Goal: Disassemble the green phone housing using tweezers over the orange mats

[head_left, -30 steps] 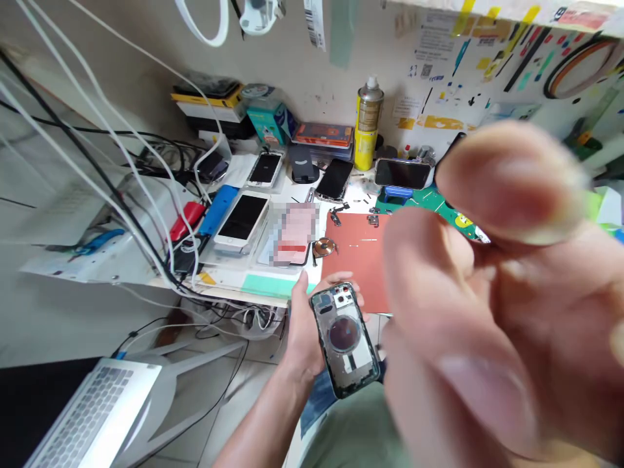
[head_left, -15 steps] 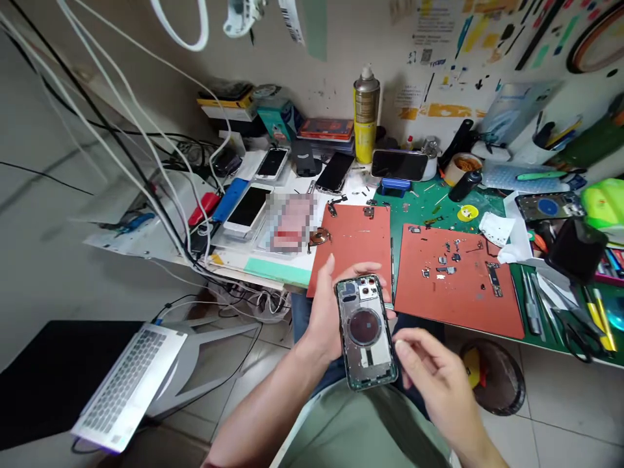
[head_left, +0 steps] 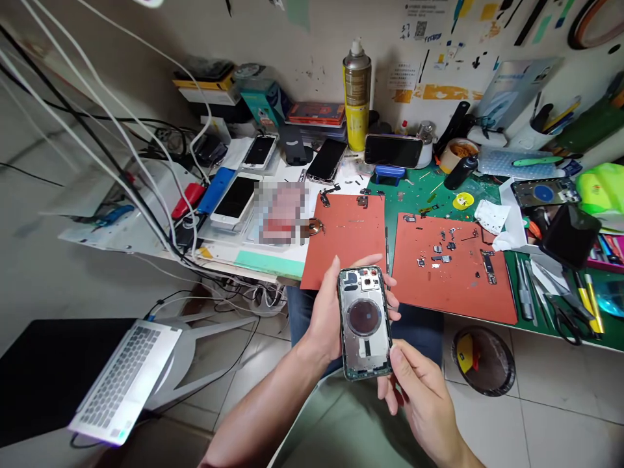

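An opened phone housing (head_left: 366, 354), with a dark ring-shaped disc at its middle, is held above my lap. My left hand (head_left: 325, 318) is wrapped round its left side and back, with fingertips showing past the right edge. At the lower right edge, my right hand (head_left: 416, 383) has its thumb against the frame and its other fingers bent beneath. Beyond the housing lie two reddish-brown mats, the left one (head_left: 344, 244) with a few small parts at its top, the right one (head_left: 463, 296) bearing several small phone parts and a narrow board (head_left: 488, 266).
A yellow spray can (head_left: 357, 97) stands by the wall. Phones (head_left: 234, 198) lie on the left of the bench. Scissors (head_left: 565, 325) and tweezers are at the right. A bin (head_left: 483, 361) stands on the floor, and a laptop (head_left: 127, 370) is at the left.
My right thumb has come onto the lower right edge of the housing, and more of my left fingertips show beside it. The view has shifted slightly.
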